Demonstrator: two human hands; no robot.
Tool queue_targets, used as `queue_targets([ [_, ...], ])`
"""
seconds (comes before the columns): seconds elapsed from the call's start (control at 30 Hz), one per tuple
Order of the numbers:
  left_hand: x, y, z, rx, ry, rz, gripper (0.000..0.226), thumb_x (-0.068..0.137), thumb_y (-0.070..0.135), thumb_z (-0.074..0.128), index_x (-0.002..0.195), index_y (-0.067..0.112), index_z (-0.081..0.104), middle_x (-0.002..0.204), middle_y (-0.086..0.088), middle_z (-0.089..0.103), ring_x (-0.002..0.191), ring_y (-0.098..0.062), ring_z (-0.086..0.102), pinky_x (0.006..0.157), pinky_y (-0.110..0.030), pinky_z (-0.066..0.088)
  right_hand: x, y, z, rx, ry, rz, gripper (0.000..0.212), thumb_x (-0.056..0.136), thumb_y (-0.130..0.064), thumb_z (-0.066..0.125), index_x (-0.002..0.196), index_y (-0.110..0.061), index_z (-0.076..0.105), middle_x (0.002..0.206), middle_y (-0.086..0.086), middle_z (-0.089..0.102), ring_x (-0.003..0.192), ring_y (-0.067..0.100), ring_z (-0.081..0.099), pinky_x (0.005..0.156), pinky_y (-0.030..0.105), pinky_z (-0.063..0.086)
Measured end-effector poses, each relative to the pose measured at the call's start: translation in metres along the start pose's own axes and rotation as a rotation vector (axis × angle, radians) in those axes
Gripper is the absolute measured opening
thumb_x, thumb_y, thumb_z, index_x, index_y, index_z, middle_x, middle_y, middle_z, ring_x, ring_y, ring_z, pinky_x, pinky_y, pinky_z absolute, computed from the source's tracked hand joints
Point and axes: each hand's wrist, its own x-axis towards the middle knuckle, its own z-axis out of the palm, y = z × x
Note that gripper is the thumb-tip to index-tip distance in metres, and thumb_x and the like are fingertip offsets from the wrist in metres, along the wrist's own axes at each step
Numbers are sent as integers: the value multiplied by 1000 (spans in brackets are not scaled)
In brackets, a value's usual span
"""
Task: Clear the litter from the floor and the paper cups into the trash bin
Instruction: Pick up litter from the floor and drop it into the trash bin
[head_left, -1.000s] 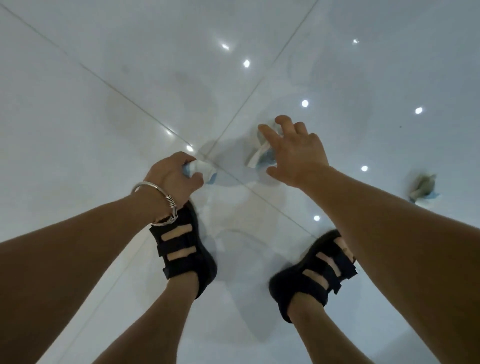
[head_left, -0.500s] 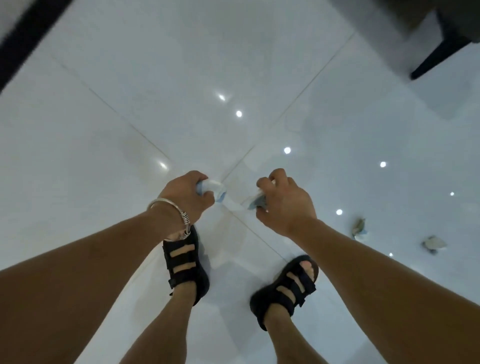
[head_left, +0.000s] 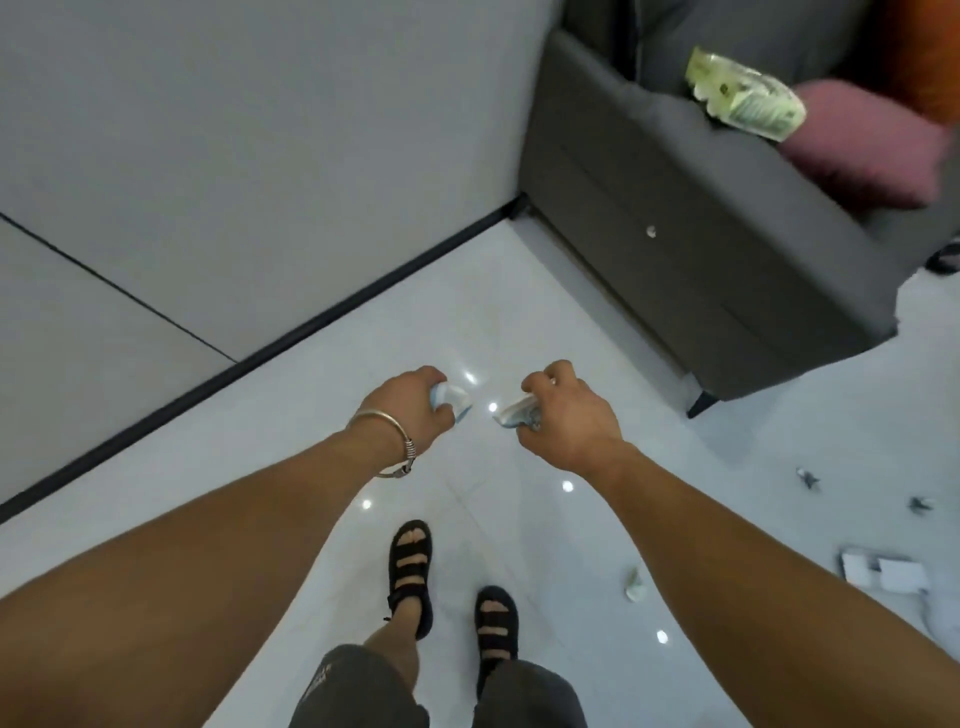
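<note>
With a crumpled scrap (head_left: 451, 401) gripped in the left hand (head_left: 413, 410) and another (head_left: 519, 417) in the right hand (head_left: 569, 422), mid-collection, clear of the floor (head_left: 322, 395). More litter (head_left: 635, 584) down by the right arm; no bin in view. Next, probably: find the bin and drop both.

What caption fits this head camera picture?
Both hands hold crumpled litter above the floor.

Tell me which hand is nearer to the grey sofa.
Right. The right hand, closed on crumpled litter, is just short of the grey sofa corner; the left hand, also holding litter, is farther away, nearer the wall.
</note>
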Motion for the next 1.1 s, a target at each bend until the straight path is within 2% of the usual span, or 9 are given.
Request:
queue_targets([
  [0.13, -73, 9, -60, 76, 145, -72, 41, 86, 36, 54, 125, 24, 50, 110, -2, 63, 89, -23, 58, 74, -30, 46, -28, -68, -56, -76, 34, -163, 54, 82, -35, 68, 130, -25, 48, 132, 0, 38, 101, 23, 54, 78, 35, 52],
  [0.23, -136, -8, -87, 81, 252, -155, 39, 87, 37, 51, 124, 27, 50, 111, 0, 62, 84, -21, 55, 70, -28, 42, -51, -119, -81, -108, 64, -302, 54, 82, -36, 69, 131, -24, 48, 133, 0, 38, 101, 22, 54, 80, 35, 53],
  [0.37, -228, -52, -113, 50, 351, -320, 45, 88, 38, 49, 131, 26, 46, 120, 0, 60, 97, -23, 59, 76, -29, 46, -88, -196, -91, -177, 57, -519, 51, 83, -37, 66, 129, -23, 49, 132, -1, 39, 103, 22, 55, 79, 34, 51],
  [0.43, -274, -79, -125, 3, 407, -404, 45, 88, 37, 49, 131, 26, 46, 120, 0, 60, 97, -23, 59, 76, -29, 45, -109, -238, -85, -209, 45, -615, 51, 83, -36, 66, 129, -22, 49, 133, 0, 39, 104, 23, 55, 78, 33, 51],
  [0.6, -393, -157, -147, -91, 575, -572, 41, 86, 36, 52, 126, 26, 51, 111, 0, 63, 84, -19, 54, 69, -27, 41, -171, -356, -52, -274, 16, -825, 54, 82, -37, 67, 131, -23, 49, 131, 0, 41, 102, 25, 56, 79, 35, 51],
  [0.77, -538, -254, -147, -148, 717, -730, 44, 86, 38, 51, 127, 26, 49, 115, 0, 62, 94, -21, 58, 72, -28, 43, -255, -498, 11, -321, -42, -1025, 54, 81, -37, 65, 131, -25, 49, 131, -2, 40, 101, 23, 56, 80, 33, 49],
  [0.9, -662, -325, -141, -171, 802, -890, 42, 85, 37, 52, 125, 25, 50, 111, -2, 63, 91, -22, 58, 73, -29, 46, -334, -609, 70, -362, -66, -1211, 55, 82, -39, 65, 132, -23, 48, 131, 0, 40, 102, 24, 57, 80, 34, 50],
  [1.1, -786, -400, -133, -239, 882, -1064, 40, 85, 40, 52, 122, 25, 52, 107, -2, 64, 91, -23, 58, 77, -31, 49, -420, -726, 135, -428, -126, -1434, 56, 82, -40, 66, 132, -25, 47, 133, -1, 40, 103, 24, 57, 79, 35, 51],
])
